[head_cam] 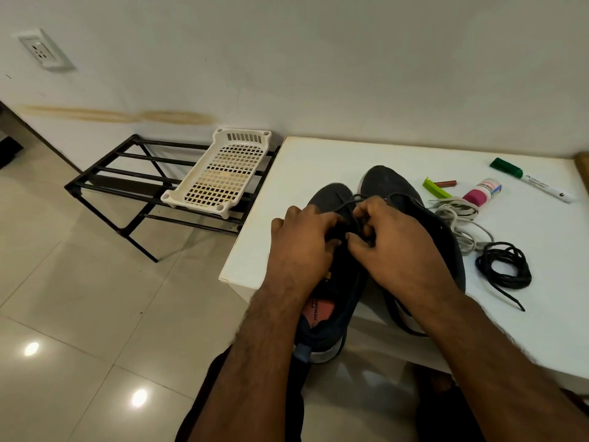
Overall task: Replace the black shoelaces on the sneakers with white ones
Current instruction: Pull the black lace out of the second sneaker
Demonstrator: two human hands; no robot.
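Both hands pinch black lace (350, 204) over left sneaker (331, 282): left hand (299, 240) curled at tongue, right hand (387, 240) fingers closed on lace strand. Right sneaker (401, 193) just beside, both on white table (306, 173). White laces (459, 218) and removed black lace coil (505, 266) lie right of sneakers; marker (530, 183) farther back.

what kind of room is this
Probably a room in a home, perhaps by an entryway: a black metal shoe rack against the wall, a glossy tiled floor, and a white table holding sneakers.
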